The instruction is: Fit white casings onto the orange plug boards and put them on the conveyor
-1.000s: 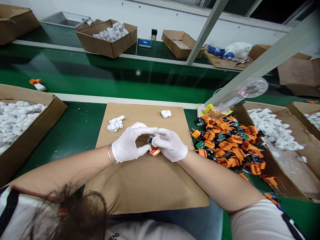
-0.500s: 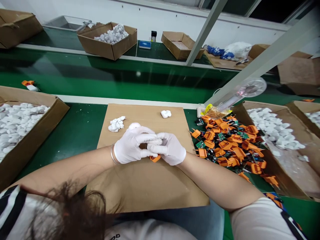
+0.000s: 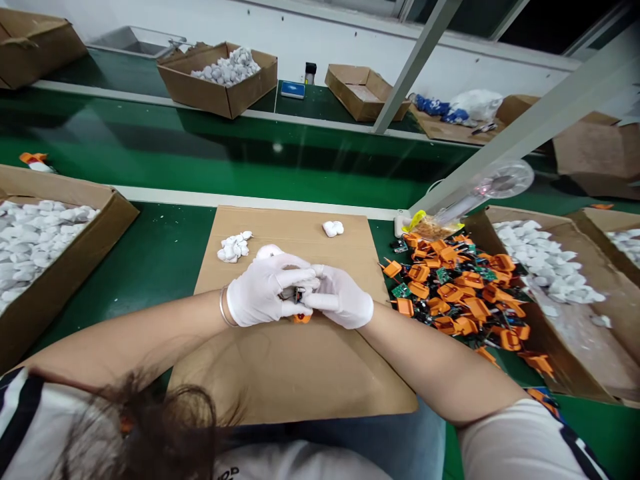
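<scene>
My left hand (image 3: 260,290) and my right hand (image 3: 343,297), both in white gloves, meet over the cardboard sheet (image 3: 300,380). Between them they grip an orange plug part (image 3: 301,319), whose lower end sticks out below the fingers. A small dark piece (image 3: 298,295) shows between the fingertips; the rest is covered by the gloves. Beyond my left hand lies a cluster of white pieces (image 3: 234,247), and farther right a smaller white piece (image 3: 333,229). A rounded white object (image 3: 269,251) shows just behind my left hand.
Orange plug parts with green boards are heaped (image 3: 453,287) at the right. Boxes of white pieces stand left (image 3: 65,267) and right (image 3: 595,347). Behind runs a green belt (image 3: 240,160) carrying an orange-and-white piece (image 3: 35,161). A clear fan (image 3: 505,180) stands by the slanted post.
The fingers have shifted slightly around the part, and a dark piece now shows between them. The orange end sits a little farther left. The orange-and-white piece on the belt has moved left.
</scene>
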{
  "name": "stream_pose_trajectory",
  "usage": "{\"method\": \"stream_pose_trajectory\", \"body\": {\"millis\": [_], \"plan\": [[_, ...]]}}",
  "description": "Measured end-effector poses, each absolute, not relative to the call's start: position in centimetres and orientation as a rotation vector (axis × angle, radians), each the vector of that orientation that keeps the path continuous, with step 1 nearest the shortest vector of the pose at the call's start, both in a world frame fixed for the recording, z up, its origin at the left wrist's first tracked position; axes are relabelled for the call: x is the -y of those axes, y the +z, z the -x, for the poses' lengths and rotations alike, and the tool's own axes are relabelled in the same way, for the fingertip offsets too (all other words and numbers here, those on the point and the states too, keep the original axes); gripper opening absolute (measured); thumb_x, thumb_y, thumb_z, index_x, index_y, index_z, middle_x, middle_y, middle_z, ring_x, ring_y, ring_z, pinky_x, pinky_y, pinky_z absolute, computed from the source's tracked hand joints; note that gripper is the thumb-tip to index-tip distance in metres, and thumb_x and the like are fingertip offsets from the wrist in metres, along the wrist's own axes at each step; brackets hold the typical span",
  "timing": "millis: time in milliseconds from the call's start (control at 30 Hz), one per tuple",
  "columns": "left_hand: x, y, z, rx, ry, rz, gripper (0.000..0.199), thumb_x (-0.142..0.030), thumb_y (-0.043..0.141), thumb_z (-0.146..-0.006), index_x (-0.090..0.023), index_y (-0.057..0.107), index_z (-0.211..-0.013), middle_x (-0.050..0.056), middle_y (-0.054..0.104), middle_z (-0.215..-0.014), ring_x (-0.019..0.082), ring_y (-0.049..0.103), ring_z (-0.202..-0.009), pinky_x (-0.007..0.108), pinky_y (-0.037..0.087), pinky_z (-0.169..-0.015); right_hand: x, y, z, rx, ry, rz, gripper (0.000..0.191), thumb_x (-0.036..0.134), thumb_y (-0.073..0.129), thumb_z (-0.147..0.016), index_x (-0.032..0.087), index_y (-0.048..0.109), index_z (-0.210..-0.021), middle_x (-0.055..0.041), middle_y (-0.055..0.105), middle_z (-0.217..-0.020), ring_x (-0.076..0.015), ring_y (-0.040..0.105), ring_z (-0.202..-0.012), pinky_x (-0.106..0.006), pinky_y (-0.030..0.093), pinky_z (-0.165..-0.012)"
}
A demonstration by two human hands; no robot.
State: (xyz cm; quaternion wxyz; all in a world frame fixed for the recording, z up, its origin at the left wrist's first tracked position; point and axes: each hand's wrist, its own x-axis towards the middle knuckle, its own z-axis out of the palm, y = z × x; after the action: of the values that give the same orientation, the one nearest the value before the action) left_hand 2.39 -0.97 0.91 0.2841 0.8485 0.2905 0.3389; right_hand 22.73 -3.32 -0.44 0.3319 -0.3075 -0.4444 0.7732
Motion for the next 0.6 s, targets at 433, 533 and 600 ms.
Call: {"method": "stream_pose_trajectory", "body": {"millis": [433,533,600], "plan": [[1.5,1.0,-2.5,-0.728,0.929,-2.203,0.041,-0.047,0.094,-0.07,-0.038,0.08,-0.108,0.007,0.081,-0.115,0.033,0.076,-0.099,0.052,0.057,-0.092,3.8,0.3,-22.6,1.182,2.037,0.798,0.031,0.041,0.094,-0.071,0.019,0.076,-0.083,-0.0022,0.078,-0.079,-0.0188,0.074,-0.08,-0.031,0.06,-0.075],[1.6,0.8,-2.5,-0.692,0.915,-2.345,0.035,-0.048,0.089,-0.076,-0.038,0.079,-0.108,0.006,0.081,-0.114,0.031,0.076,-0.094,0.047,0.055,-0.087,3.9,0.0,-22.9,1.199,2.033,0.823,0.031,0.042,0.092,-0.075,0.018,0.079,-0.09,-0.0032,0.08,-0.081,-0.0177,0.073,-0.076,-0.031,0.06,-0.074],[1.6,0.6,-2.4,-0.675,0.929,-2.461,0.033,-0.052,0.084,-0.082,-0.036,0.076,-0.11,0.005,0.081,-0.115,0.028,0.076,-0.092,0.045,0.053,-0.085,3.9,-0.1,-23.0,1.203,2.032,0.831,0.035,0.043,0.094,-0.072,0.018,0.079,-0.091,-0.003,0.08,-0.08,-0.0169,0.073,-0.072,-0.031,0.06,-0.072]]}}
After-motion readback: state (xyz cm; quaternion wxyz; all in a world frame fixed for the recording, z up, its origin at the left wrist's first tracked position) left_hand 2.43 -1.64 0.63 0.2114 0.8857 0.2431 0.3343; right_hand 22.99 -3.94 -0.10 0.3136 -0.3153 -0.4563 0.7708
